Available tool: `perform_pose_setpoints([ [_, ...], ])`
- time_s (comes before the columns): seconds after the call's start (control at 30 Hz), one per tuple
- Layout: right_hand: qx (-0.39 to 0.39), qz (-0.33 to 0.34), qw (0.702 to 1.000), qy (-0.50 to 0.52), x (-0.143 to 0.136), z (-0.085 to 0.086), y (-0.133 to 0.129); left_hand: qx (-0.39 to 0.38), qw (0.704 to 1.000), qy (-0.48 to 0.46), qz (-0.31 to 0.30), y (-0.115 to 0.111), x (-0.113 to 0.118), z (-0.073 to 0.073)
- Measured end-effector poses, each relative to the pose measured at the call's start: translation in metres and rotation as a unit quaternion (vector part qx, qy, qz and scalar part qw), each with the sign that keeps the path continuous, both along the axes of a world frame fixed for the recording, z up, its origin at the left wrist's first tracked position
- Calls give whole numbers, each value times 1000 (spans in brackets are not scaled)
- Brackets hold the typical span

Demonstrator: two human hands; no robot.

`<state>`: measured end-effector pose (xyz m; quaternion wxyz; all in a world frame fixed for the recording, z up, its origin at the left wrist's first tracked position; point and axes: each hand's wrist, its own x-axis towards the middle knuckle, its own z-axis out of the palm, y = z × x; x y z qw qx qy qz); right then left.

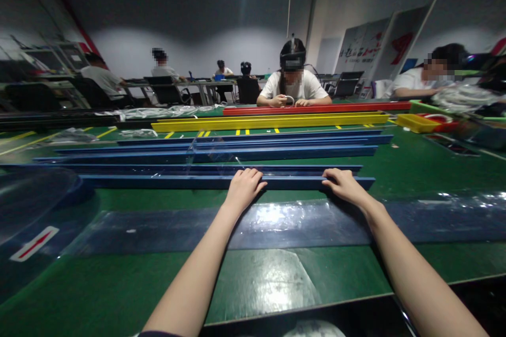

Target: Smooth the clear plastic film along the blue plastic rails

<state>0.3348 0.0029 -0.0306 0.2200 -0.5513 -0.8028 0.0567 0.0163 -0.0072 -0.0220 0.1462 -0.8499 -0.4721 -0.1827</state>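
A long blue channel strip [294, 183] lies crosswise in front of me on the green tabletop. My left hand [245, 185] is curled over it near the middle, with the fingertips behind the far edge and the thumb on the near side. Near the right end, my right hand [343, 184] is closed over the same strip, thumb and fingers pointing left. More blue strips [276, 152] lie roughly parallel just beyond. A clear plastic sheet strip [166, 229] runs under my forearms, and a crumpled clear film [211, 155] rests across the blue strips.
A yellow strip [272, 122] and a red strip [316, 109] lie farther back. At left, clear plastic curls up, bearing a red-arrow sticker [35, 244]. A yellow tray [417, 122] stands at right. A co-worker [316, 86] sits opposite. The table edge [300, 313] is near me.
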Motion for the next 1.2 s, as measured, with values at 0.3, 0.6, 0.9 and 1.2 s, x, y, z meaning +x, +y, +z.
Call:
perform_pose_setpoints([
  [0.3, -3, -10, 1000, 0, 0, -2, 1, -9, 1000, 1, 24, 1, 1, -1],
  [0.6, -7, -3, 1000, -5, 0, 1, 0, -19, 999, 11, 37, 2, 1, 1],
  [0.9, -3, -2, 1000, -5, 0, 1, 1, -37, 998, -6, 48, 6, -1, 4],
  [1.2, -3, 6, 1000, -14, 1, 1, 1, -87, 994, -13, 66, 8, 0, 9],
])
